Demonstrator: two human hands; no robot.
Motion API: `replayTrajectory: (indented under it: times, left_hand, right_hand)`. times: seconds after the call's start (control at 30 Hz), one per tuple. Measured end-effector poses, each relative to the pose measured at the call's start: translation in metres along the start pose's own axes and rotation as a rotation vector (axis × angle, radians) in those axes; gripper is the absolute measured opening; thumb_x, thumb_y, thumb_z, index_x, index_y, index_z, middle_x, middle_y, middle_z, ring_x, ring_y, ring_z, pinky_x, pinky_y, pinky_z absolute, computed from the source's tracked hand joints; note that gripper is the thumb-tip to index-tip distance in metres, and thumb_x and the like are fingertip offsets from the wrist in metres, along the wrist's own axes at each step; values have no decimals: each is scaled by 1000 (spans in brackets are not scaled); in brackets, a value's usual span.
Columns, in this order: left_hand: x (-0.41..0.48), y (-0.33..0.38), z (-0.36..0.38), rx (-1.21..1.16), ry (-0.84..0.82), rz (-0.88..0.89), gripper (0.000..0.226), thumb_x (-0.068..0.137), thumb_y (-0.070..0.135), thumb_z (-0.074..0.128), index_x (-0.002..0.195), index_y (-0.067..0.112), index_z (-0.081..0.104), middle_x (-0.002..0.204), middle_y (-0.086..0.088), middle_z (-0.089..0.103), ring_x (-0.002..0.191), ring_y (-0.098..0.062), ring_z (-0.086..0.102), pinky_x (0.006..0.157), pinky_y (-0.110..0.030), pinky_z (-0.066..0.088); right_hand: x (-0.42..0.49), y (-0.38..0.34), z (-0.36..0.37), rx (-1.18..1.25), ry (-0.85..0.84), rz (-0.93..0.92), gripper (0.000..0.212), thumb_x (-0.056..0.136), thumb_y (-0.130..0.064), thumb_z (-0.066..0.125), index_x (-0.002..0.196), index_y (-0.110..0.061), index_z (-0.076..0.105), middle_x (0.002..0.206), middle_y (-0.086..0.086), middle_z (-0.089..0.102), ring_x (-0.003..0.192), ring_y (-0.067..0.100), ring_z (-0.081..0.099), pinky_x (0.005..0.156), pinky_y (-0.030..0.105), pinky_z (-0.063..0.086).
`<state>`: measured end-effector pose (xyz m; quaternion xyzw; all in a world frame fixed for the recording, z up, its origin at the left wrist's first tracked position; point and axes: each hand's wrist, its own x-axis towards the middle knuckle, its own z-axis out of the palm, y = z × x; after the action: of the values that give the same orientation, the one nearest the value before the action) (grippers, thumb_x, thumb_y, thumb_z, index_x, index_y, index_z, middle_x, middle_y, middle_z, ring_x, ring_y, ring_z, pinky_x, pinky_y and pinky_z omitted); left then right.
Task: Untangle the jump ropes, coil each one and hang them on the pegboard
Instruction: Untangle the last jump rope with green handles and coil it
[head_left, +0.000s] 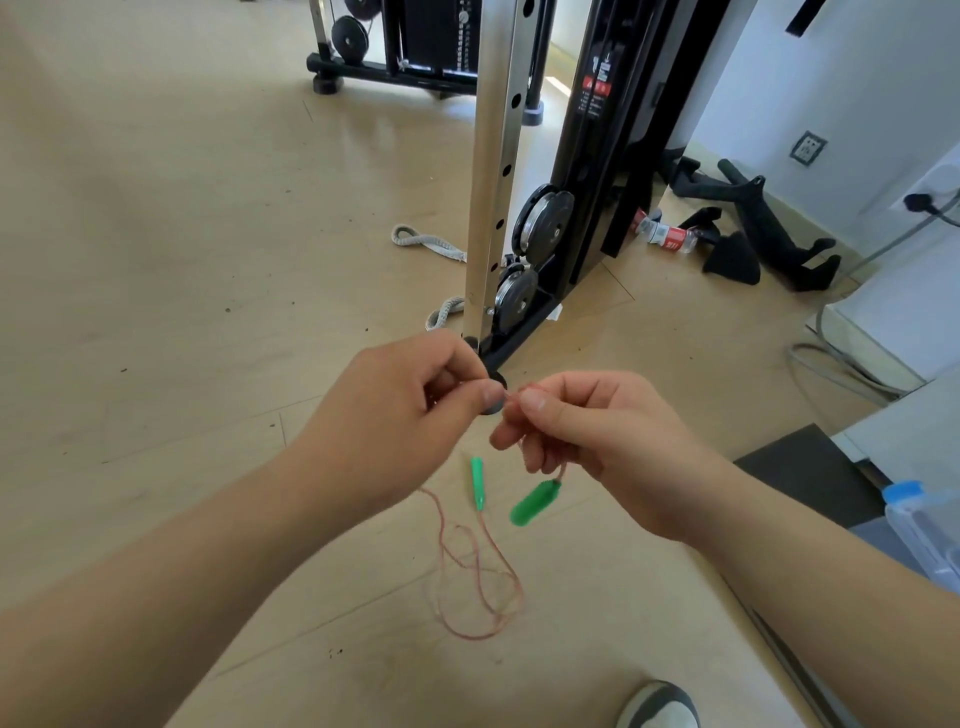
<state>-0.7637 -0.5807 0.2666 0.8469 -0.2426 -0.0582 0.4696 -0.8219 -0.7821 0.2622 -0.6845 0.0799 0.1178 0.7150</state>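
At the bottom edge, the toe of a grey and white shoe (658, 705) is cut off by the frame. Two bare forearms reach forward over a pale wooden floor (156, 260).

Between them hangs a jump rope (480, 584), a thin red cord in loose, crossing loops. It is not clear whether the lowest loop touches the floor. It has two bright green handles. A slim handle (477, 483) hangs upright, and a blurred handle (535, 503) hangs tilted just below the right hand.

The left hand (410, 410) and right hand (587, 431) are almost touching. Each pinches the cord between thumb and curled fingers. The short stretch between them is blurred and mostly hidden by the fingertips.

At the right edge sits a clear plastic box with a blue lid (922, 530), partly cut off, its contents not discernible.

Beyond the hands stands a cable machine (571, 208) with a steel upright and pulleys. A thick grey rope (434, 241) lies partly hidden behind the upright. Farther right, a plastic bottle with a red label (667, 236) lies on its side near black grip attachments (753, 228), by a white wall with a socket (808, 148).
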Motion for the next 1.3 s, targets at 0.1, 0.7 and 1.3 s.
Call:
replayTrajectory:
  times: [0.1,0.7,1.3]
  left_hand:
    - [-1,-5,4,-16,-73,-114,14,96,36,65,84,31,70,71,-1,68,54,-8,51,52,-24,45]
    - [-36,12,48,445,-621,-50,29,106,41,42,96,18,58,74,2,55,77,-24,54,71,-36,48]
    - [3,-10,7,8,-113,-227,26,103,33,54,83,28,69,66,2,65,51,-1,47,48,-11,37]
  right_hand:
    - [0,0,4,207,-61,95,17,95,-16,62,94,-3,73,92,18,74,68,20,60,64,26,50]
    - [9,14,8,218,178,53,22,105,-5,50,117,4,66,117,22,73,107,25,74,91,32,58]
    - [4,11,0,181,-184,82,25,98,-5,55,112,8,70,115,26,72,85,23,69,74,28,53]
